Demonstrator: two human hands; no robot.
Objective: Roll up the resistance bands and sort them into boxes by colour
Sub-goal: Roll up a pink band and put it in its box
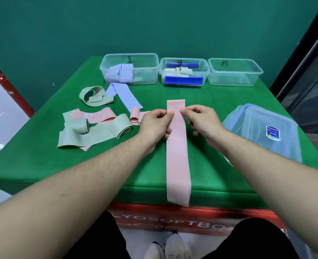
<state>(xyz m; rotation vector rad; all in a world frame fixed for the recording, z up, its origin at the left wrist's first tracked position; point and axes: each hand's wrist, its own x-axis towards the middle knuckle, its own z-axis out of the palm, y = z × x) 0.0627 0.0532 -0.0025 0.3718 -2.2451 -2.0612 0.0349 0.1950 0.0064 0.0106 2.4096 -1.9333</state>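
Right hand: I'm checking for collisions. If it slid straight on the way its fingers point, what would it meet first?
The right hand pinches the pink band with fingers pointing left, toward the left hand on the band's other edge. It would probably meet that hand's fingertips first, though depth is unclear.

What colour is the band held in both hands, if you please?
Pale pink band, clearest in the head view.

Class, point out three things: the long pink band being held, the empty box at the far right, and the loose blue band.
long pink band point(177, 161): head view, bare middle stretch.
empty box point(234, 75): head view, front wall.
loose blue band point(125, 96): head view, its middle.
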